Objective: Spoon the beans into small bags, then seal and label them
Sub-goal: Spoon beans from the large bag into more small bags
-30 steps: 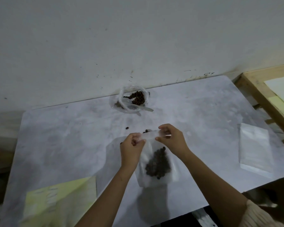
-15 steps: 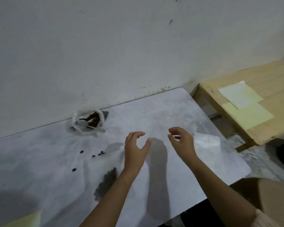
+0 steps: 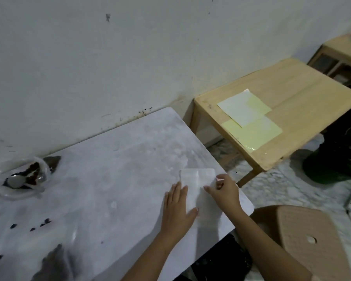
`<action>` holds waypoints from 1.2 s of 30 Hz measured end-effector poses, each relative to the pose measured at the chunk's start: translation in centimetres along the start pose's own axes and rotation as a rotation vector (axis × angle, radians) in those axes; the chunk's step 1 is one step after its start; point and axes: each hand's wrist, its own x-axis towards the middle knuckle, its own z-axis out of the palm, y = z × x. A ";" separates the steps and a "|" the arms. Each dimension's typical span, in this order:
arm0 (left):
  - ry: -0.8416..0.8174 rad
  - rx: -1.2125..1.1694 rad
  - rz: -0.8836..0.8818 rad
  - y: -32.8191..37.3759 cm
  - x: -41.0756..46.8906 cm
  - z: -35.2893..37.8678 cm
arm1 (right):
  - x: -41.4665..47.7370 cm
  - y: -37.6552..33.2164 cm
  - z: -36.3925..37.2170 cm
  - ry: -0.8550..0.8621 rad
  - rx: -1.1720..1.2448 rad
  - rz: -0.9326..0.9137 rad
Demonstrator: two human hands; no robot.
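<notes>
Left hand reached bags — right hand pinches them.

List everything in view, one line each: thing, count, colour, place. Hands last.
table: one, grey-white marbled, centre.
open bean bag: one, clear, table's far left.
spoon: one, pale, inside that bag.
loose beans: several, dark, table's near left.
filled bag: one, clear, bottom left.
small bags: one pile, white, table's right edge.
wooden table: one, light wood, right.
sheets: two, yellowish, on the wooden table.
stool: one, beige, lower right.
left hand: one, flat on the small bags.
right hand: one, pinching their right edge.
</notes>
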 end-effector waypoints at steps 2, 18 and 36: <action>0.019 0.028 0.012 -0.2 -0.1 0.5 | 0.3 0.1 -0.3 0.031 0.094 0.016; 0.127 -0.230 -0.140 2.2 1.1 -1.3 | -0.2 -3.1 -2.1 0.037 0.310 -0.172; 0.505 -0.597 -0.317 -10.6 -11.2 -33.1 | -11.4 -28.4 12.7 -0.434 0.242 -0.810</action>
